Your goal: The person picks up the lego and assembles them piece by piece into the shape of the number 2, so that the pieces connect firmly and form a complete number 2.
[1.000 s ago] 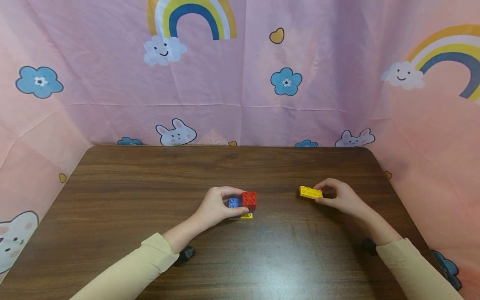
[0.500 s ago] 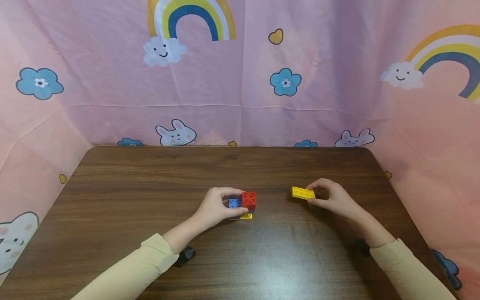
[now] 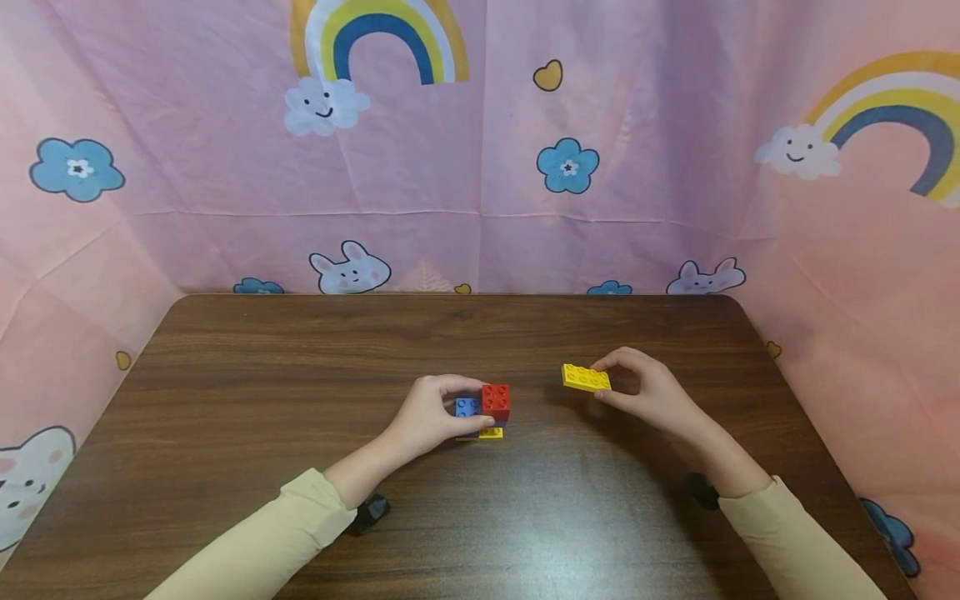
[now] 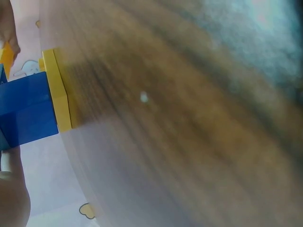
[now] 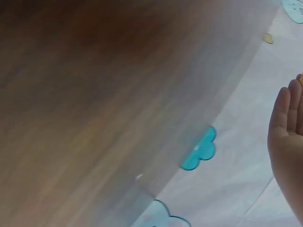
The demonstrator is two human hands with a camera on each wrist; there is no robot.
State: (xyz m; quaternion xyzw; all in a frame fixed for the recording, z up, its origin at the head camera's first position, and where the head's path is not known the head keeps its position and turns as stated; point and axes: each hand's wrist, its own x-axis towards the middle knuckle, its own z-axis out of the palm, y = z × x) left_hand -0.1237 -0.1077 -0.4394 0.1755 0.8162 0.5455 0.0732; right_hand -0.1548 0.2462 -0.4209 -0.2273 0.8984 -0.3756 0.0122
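Note:
My left hand (image 3: 423,417) grips a small stack of toy building bricks near the middle of the table. A red brick (image 3: 496,402) sits on top, with a blue brick (image 3: 467,407) beneath it and a thin yellow brick (image 3: 492,433) at the bottom. The left wrist view shows the stack's blue side (image 4: 28,109) on its yellow base (image 4: 57,94). To the right, my right hand (image 3: 652,396) pinches another yellow brick (image 3: 587,378) by its right end, studs up, above the table. In the right wrist view that brick is almost wholly out of frame.
Both hands work over a brown wooden table (image 3: 300,350). A pink curtain (image 3: 450,167) with printed rainbows and clouds closes off the back and sides. Dark wrist devices show under the left cuff (image 3: 370,512) and the right cuff (image 3: 702,492).
My right hand has carried the yellow brick leftward, closer to the stack, and slightly away from me. The left hand and its stack have stayed in place.

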